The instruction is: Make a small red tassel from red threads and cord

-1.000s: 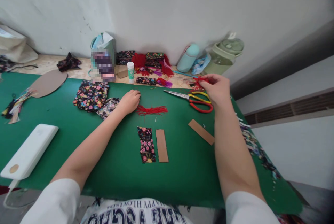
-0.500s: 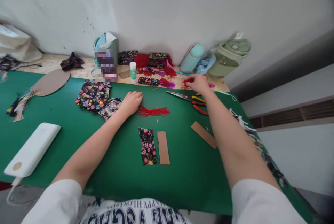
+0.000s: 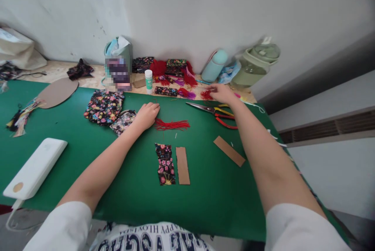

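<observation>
Red threads [image 3: 206, 95] lie at the fingertips of the right hand [image 3: 222, 93], on the table's wooden far strip; I cannot tell whether its fingers grip them. On the green table [image 3: 205, 204], I see a second red bundle [image 3: 172, 125] just beside the left hand [image 3: 148, 114], which rests palm down; whether it grips anything I cannot tell. Scissors [image 3: 211, 109] lie near the right hand, tips pointing left. Nearer my viewpoint, a floral fabric strip [image 3: 165, 165] lies beside a cardboard strip [image 3: 183, 166], not touching.
</observation>
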Motion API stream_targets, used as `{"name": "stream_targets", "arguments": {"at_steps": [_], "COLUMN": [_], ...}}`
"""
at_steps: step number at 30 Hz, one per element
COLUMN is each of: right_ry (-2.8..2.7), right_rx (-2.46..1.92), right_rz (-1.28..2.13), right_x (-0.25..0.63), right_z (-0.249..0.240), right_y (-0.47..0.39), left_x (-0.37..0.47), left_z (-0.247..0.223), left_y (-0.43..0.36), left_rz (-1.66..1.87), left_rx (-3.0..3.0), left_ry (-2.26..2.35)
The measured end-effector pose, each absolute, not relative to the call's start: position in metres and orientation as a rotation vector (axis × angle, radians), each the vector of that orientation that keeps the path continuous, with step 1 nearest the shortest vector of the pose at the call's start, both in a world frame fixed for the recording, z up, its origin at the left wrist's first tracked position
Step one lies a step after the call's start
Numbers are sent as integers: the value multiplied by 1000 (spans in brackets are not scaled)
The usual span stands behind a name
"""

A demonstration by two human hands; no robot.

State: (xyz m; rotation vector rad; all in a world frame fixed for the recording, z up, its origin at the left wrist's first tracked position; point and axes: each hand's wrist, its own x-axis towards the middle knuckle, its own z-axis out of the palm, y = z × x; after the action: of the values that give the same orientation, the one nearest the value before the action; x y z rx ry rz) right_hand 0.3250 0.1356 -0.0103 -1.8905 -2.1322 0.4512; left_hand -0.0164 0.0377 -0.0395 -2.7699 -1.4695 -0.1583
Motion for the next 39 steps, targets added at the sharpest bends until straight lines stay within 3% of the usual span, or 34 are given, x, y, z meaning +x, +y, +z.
{"name": "stream_targets", "arguments": {"at_steps": [18, 26, 33, 39], "right_ry": [-2108, -1985, -2001, -2043], "right_rx": [-1985, -1956, -1992, -1993], "right_rz": [222, 279, 70, 134], "right_x": [324, 328, 323, 330], "right_z": [-8, -5, 5, 7], "right_y": [134, 131, 126, 115], "left_x": [-18, -18, -18, -18], "left_z": [-43, -44, -45, -44], "left_y": [39, 40, 40, 40], "left_rz": [-135, -170, -202, -181], "left_rx": [-2720, -2725, -2729, -2723], "left_ry": [-1430, -1440, -1440, -1445]}}
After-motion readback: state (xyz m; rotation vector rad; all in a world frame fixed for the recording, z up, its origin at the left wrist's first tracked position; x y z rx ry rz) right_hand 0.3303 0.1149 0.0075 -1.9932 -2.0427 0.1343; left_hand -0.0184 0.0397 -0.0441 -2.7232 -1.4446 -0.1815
